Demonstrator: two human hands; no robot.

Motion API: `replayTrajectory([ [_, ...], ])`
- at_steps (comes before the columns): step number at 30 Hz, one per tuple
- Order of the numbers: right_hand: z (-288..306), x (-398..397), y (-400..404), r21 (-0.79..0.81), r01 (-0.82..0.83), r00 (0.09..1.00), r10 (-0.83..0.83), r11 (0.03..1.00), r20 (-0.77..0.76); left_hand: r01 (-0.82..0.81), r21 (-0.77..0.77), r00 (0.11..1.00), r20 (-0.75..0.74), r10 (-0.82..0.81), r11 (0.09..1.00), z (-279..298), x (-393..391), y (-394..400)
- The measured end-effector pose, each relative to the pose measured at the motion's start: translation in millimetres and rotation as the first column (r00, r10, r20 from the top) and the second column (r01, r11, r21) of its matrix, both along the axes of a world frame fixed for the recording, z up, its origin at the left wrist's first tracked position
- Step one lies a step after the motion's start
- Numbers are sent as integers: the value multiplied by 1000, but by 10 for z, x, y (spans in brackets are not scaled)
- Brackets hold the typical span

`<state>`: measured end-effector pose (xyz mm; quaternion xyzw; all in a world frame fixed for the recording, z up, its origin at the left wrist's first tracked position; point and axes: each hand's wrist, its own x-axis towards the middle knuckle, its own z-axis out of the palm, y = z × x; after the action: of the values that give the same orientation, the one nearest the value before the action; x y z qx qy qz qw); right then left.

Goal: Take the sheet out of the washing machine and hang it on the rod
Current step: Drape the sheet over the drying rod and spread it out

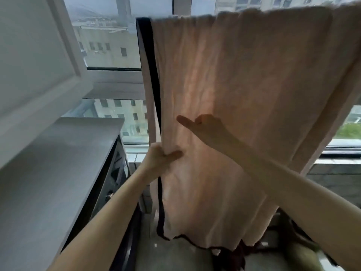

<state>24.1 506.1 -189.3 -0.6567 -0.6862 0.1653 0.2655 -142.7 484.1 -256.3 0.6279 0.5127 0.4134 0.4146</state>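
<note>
Two hands [162,156] [207,128], one hanging sheet [244,94]

No readable text, labels, brands or numbers anywhere.

Sheet [244,85] draped overhead
Pale pink, dark-edged — hangs in vertical folds from twelve o'clock, its hem low at six.
</note>
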Motion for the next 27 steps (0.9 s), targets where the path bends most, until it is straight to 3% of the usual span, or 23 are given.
replayTrajectory([
  [8, -217, -203, 20, 223, 41, 949, -108, 974, 297, 18, -43, 999, -38, -19, 999, -458, -211, -57],
  [14, -574, -154, -12, 279, 23, 895, -144, 960, 422, -122, -122, 986, -130, 106, 985, -1063, -407, -120],
  [22, -1033, -137, -135, 163, 49, 840, -129, 985, 527, -286, -157, 922, -314, 227, 945, -1680, -563, -83],
  [27, -1235, -118, -104, 122, 100, 861, -147, 987, 486, -294, -122, 938, -226, 262, 948, -1609, -558, 7],
])
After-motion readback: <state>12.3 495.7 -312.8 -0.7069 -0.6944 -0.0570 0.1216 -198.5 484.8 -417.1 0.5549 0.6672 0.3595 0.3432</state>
